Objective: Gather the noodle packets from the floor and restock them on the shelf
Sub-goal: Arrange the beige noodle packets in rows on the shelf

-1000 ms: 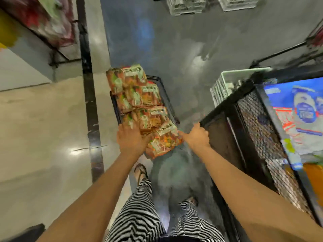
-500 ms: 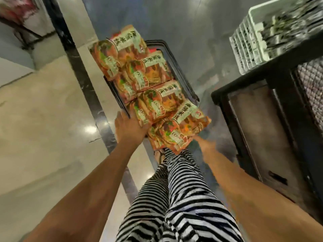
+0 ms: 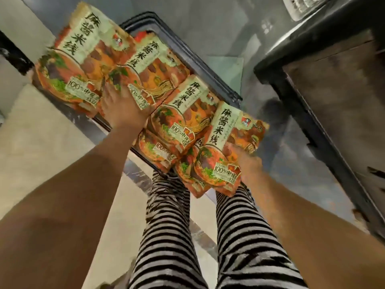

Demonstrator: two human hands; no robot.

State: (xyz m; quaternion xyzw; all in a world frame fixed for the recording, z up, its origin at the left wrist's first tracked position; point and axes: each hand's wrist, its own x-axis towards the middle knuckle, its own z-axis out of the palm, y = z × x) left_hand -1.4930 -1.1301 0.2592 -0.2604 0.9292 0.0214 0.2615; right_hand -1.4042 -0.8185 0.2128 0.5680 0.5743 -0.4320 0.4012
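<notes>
**Several packets in hand — none shelved**

Left hand (image 3: 123, 110) presses straight fingers on the noodle packets (image 3: 183, 109), fanned over a tray (image 3: 187, 53) on the floor (image 3: 218, 28). Right hand (image 3: 249, 166) meets the near end, grip hidden. Gathering step, I judge — next, carry them level to the shelf (image 3: 333, 90).

Noodle packet print, legible
Each orange noodle packet (image 3: 226, 147) reads 麻酱米线 down its pale band; lower label shows "100%", rest blurred.

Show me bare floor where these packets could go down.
Bare: beige floor left of the black crate; grey floor between crate and dark shelf unit, narrower. Crowded: over the crate, where left hand and right hand carry the noodle packets.
</notes>
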